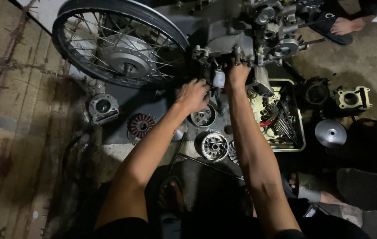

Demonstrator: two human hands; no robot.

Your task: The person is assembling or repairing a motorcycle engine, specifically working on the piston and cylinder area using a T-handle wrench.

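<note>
A motorcycle engine (250, 40) lies on the ground beside a spoked rear wheel (122, 44). My left hand (193, 94) reaches under the engine's lower left edge, fingers curled against a dark part there; what they hold is hidden. My right hand (237, 73) presses up against the engine casing next to a small white cylinder (218, 78), fingers tucked out of sight. Below my hands lie a round clutch part (215, 146), another round metal part (203, 117) and a copper-wound stator (140, 125).
A metal tray (301, 128) full of tools sits right of my right arm. A cylinder block (103, 107) lies left; a black cylinder (317, 93), a grey cylinder head (352, 98) and a round pulley face (330, 132) lie right. Another person's sandalled foot (345, 25) is top right.
</note>
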